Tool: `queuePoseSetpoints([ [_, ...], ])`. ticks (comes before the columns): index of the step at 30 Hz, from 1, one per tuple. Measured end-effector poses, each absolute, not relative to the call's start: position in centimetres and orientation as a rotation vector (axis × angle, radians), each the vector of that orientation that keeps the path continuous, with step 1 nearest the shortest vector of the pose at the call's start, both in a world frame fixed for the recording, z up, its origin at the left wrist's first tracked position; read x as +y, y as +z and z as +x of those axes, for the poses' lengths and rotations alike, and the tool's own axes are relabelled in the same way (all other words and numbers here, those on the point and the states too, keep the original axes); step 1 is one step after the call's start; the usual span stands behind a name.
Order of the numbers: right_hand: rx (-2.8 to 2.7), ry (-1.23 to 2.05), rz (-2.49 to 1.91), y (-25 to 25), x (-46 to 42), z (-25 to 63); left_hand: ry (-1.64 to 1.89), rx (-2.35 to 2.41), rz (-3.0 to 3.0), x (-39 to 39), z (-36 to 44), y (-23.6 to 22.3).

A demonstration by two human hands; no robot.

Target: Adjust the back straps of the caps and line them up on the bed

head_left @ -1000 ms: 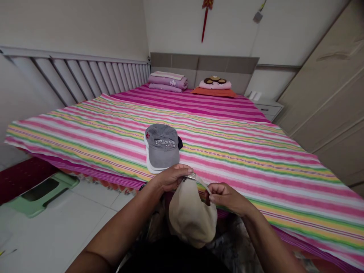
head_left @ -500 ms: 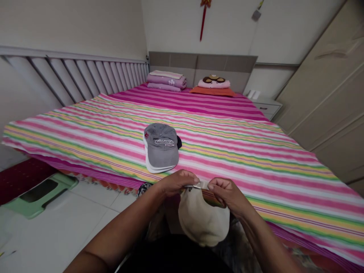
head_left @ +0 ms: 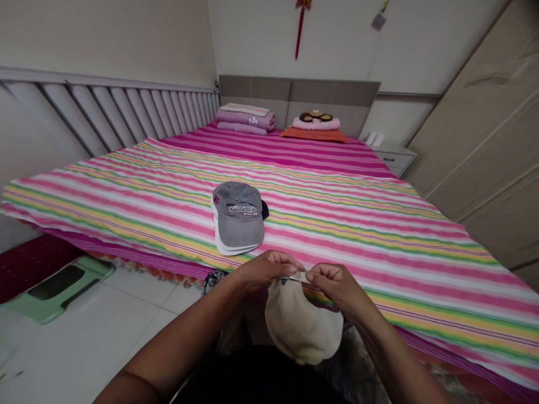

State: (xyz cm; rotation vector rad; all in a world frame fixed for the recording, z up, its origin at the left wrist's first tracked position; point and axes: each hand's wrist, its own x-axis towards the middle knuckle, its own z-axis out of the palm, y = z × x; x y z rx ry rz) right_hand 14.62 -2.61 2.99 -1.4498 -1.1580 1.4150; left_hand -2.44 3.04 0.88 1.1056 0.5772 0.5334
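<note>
A beige cloth cap (head_left: 303,328) hangs upside down in front of my body, its back strap held up between my hands. My left hand (head_left: 269,269) pinches the strap near a small metal buckle (head_left: 291,278). My right hand (head_left: 337,286) pinches the strap's other side, close to the buckle. Beyond them, a stack of caps (head_left: 238,219) lies on the striped bed sheet (head_left: 357,247), with a grey cap on top and a dark cap edge showing behind. Neither hand touches the stack.
The wide bed has a slatted rail (head_left: 126,109) on the left and a wardrobe (head_left: 484,140) on the right. Folded bedding (head_left: 246,119) and a pillow (head_left: 315,123) lie at the headboard. A green stool (head_left: 54,292) and red mat (head_left: 33,261) sit on the floor.
My hands have come closer together at the buckle, and the beige cap has shifted right and slightly up. The view has tilted slightly; the stack of caps has not moved.
</note>
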Motion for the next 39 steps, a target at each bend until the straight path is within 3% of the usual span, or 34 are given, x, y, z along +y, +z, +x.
queuePoseSetpoints([
  [12,-1.046,1.421,-1.417,2.8,-2.6,14.7,0.723,0.665,1.276,1.7,-1.4,0.8],
  [26,-1.010,1.518,-1.199,2.4,-3.0,14.4,0.920,0.670,1.023,1.1,-0.6,-0.1],
  [39,-1.045,1.498,-1.253,2.3,-2.3,14.8,0.751,0.582,0.893,1.9,-1.1,0.0],
])
